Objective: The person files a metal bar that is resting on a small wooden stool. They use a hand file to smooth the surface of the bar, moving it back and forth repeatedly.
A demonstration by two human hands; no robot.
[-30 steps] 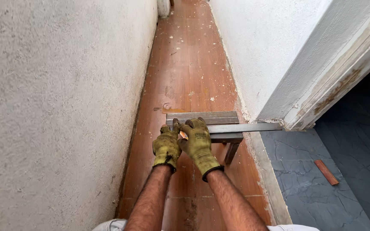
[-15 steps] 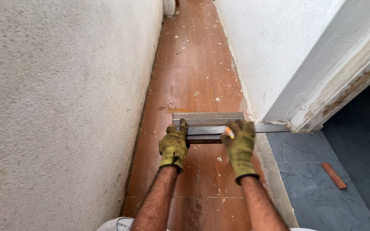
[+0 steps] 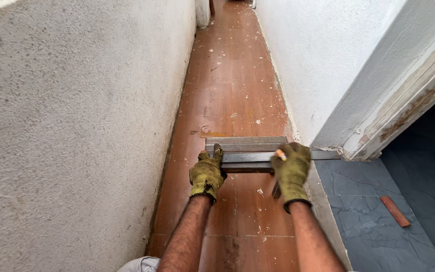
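Observation:
Both my hands wear worn yellow-green work gloves. My left hand [image 3: 207, 173] presses on the left end of a dark metal straightedge [image 3: 250, 157] lying across the reddish-brown floor. My right hand [image 3: 291, 171] rests on the straightedge further right, with a small orange pencil stub [image 3: 280, 154] held between its fingers and a dark tool partly hidden beneath it. A grey plank [image 3: 247, 142] lies flat just behind the straightedge, parallel to it. The straightedge's right end [image 3: 325, 154] reaches the door frame's foot.
A narrow corridor runs ahead between a rough white wall [image 3: 76, 126] on the left and a white wall [image 3: 318, 60] on the right. A weathered door frame [image 3: 404, 116] opens onto dark blue-grey tiles [image 3: 378, 211], where a small reddish strip [image 3: 395, 211] lies. White debris specks the floor.
My right hand has slid right along the straightedge, away from my left hand, and the two now sit apart. My left hand has stayed at the left end.

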